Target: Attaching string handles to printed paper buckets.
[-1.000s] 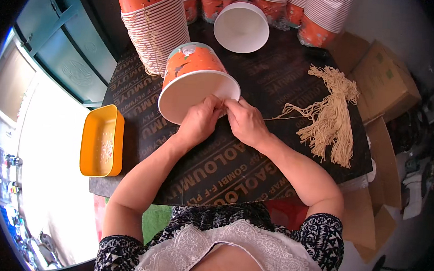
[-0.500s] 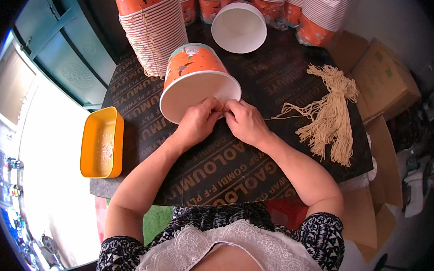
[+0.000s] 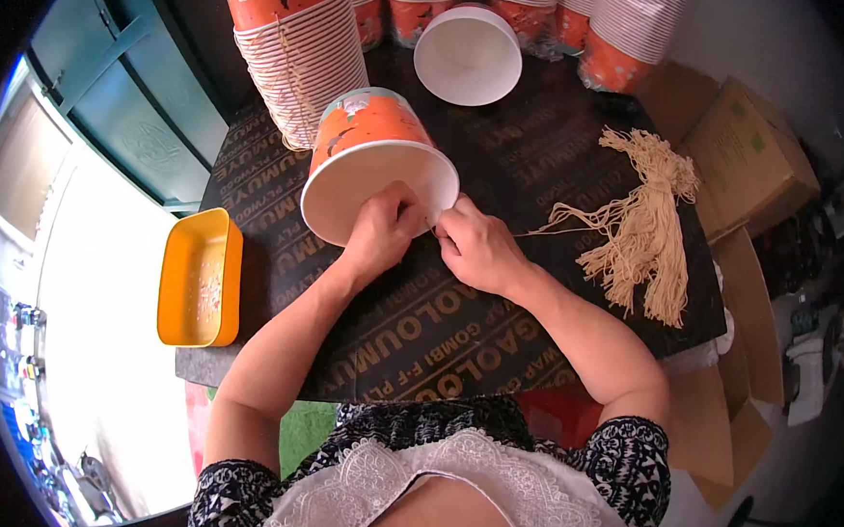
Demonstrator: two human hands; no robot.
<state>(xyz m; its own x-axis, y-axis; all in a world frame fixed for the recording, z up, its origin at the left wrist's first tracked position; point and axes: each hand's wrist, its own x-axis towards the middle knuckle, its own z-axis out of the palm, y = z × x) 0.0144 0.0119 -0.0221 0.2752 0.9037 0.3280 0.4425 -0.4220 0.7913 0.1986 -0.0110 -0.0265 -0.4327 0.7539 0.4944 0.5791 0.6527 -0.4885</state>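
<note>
A paper bucket [image 3: 377, 126], orange with grey and dark patches and a white inside, lies tilted with its mouth toward me. My left hand [image 3: 381, 230] reaches into the mouth near the right part of the rim, its fingers curled closed; whatever they pinch is hidden. Just outside the same rim, my right hand [image 3: 482, 248] is closed in a pinch at the bucket's edge. A thin beige string [image 3: 549, 234] trails from behind this hand toward a bundle of beige strings [image 3: 655, 220] on the right of the table.
A tall stack of nested buckets [image 3: 304, 58] with strings hanging down it stands behind on the left. Another white bucket [image 3: 468, 59] lies at the back, before plastic-wrapped stacks [image 3: 632, 35]. A yellow bin [image 3: 231, 281] sits at the left table edge; cardboard boxes [image 3: 747, 158] are right.
The bucket has shifted slightly left and turned a little. My left hand has moved left, deeper inside the mouth, and the two hands are farther apart.
</note>
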